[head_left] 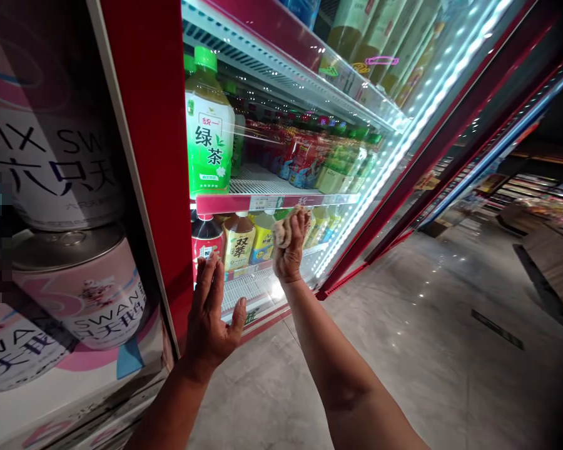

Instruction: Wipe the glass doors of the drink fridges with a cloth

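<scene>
My right hand [289,259] is closed around a crumpled beige cloth [284,231], in front of the lower shelves of a lit drinks fridge. The cloth appears to lie against the fridge's glass door [267,147], though the contact is hard to make out. My left hand [213,322] is open, fingers stretched upward and thumb apart, close to the lower left of the door. Whether its fingertips touch the glass cannot be seen. Behind the hands stand a green tea bottle [209,137], a red-labelled bottle [207,234] and a yellow-labelled bottle [239,240].
A red frame [145,94] borders the fridge on the left, beside large pink-and-white cans [94,300] printed on a panel or stacked. A bright LED strip [431,103] runs along the right side. Grey shiny floor [403,331] stretches right, towards display stands [551,250].
</scene>
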`<state>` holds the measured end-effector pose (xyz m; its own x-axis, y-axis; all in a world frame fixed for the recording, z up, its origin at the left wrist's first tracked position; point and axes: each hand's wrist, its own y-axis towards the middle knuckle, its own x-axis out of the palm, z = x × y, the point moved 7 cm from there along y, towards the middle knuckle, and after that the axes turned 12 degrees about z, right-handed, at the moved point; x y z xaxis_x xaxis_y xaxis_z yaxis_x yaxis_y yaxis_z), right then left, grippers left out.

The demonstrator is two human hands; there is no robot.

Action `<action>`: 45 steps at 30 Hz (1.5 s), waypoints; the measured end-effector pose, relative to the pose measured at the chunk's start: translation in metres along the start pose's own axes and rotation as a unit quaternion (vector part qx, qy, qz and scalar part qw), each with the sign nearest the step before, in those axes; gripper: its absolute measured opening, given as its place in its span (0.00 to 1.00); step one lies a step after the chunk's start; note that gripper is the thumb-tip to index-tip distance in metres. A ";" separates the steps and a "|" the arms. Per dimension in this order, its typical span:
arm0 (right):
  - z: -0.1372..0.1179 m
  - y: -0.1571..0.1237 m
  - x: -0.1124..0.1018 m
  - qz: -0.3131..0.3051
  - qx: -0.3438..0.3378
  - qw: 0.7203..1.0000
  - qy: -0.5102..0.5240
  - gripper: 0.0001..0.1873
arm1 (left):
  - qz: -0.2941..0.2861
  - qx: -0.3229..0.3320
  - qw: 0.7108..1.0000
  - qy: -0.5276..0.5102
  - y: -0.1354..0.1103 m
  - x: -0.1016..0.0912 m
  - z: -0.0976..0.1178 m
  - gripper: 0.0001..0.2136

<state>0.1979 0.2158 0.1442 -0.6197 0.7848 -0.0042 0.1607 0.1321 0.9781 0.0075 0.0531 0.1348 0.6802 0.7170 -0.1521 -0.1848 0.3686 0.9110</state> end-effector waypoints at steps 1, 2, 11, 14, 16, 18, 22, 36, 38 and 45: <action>0.006 0.002 -0.004 0.032 0.016 0.999 -0.001 0.32 | 0.000 0.000 1.000 -0.001 0.000 0.000 0.000 0.40; 0.012 0.004 -0.009 0.065 0.036 0.997 0.005 0.32 | 0.000 0.000 1.000 0.000 0.000 0.001 0.001 0.39; 0.013 0.017 -0.015 0.064 0.028 0.995 0.072 0.31 | 0.004 0.011 1.000 0.011 0.000 0.004 0.003 0.39; 0.011 0.025 -0.021 0.105 0.049 0.992 0.058 0.31 | 0.002 0.009 1.000 0.008 -0.001 0.005 0.003 0.39; 0.000 0.031 -0.019 0.081 0.017 0.995 0.052 0.31 | 0.002 0.009 1.000 0.011 -0.002 0.006 0.003 0.38; -0.010 0.034 -0.015 0.040 -0.024 0.998 0.043 0.31 | 0.002 0.011 1.000 0.013 -0.002 0.007 0.004 0.38; -0.002 0.038 -0.019 0.059 -0.012 0.998 0.029 0.31 | 0.001 0.019 1.000 0.008 -0.002 0.008 0.007 0.38; 0.036 0.042 -0.028 0.078 0.125 0.985 0.084 0.32 | -0.006 0.025 1.000 0.003 -0.008 0.017 0.009 0.37; 0.038 0.039 -0.025 0.052 0.114 0.988 0.089 0.31 | -0.006 0.029 1.000 0.005 -0.008 0.018 0.010 0.37; 0.058 0.034 -0.032 0.129 0.167 0.973 0.095 0.31 | -0.016 0.027 0.999 0.011 -0.009 0.022 0.011 0.38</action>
<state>0.2672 0.2302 0.1654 -0.6516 0.6957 0.3024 0.5510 0.1600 0.8191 0.0314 0.0593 0.1277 0.6698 0.7182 -0.1884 -0.1245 0.3587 0.9251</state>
